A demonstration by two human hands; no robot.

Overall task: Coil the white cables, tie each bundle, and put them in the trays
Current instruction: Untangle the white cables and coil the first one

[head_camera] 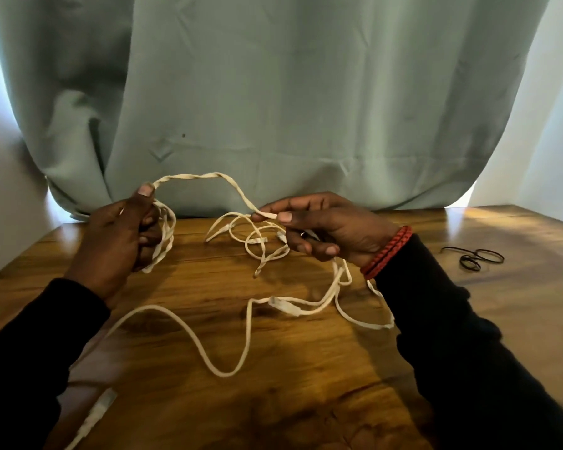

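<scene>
Left hand [117, 235] grips, right hand [325, 227] pinches (both raised, fingers curled).

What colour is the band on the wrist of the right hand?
Red: a braided band on the right hand's wrist, seen in the head view.

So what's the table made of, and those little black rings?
The table looks like wood with a glossy varnish: brown grain lines show and window light shines off it. The black rings look like thin rubber or elastic bands, floppy and bent, though that can't be told for sure.
</scene>
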